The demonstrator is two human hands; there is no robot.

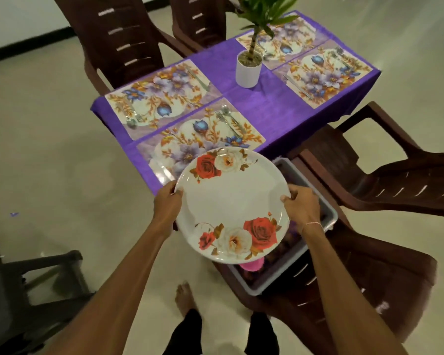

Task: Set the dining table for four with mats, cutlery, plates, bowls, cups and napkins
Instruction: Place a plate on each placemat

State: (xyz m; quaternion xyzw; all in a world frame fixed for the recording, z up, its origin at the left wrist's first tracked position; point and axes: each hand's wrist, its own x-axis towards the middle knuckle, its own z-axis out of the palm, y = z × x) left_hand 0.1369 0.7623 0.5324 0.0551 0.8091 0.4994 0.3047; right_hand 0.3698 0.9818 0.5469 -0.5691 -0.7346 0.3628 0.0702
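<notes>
I hold a white plate (232, 201) with red and white roses in the air, just short of the table's near corner. My left hand (167, 203) grips its left rim and my right hand (301, 204) grips its right rim. On the purple tablecloth (264, 103) lie several floral mats, the nearest one (200, 135) just beyond the plate. A fork and spoon (228, 119) lie on the nearest mat. Cutlery also lies on the far left mat (159, 96) and the right mat (323, 75).
A potted plant in a white pot (248, 70) stands mid-table. A grey tub (315, 221) with a pink item sits on a brown chair (364, 272) under the plate. More brown chairs (118, 39) surround the table. My bare foot (183, 298) is on the tiled floor.
</notes>
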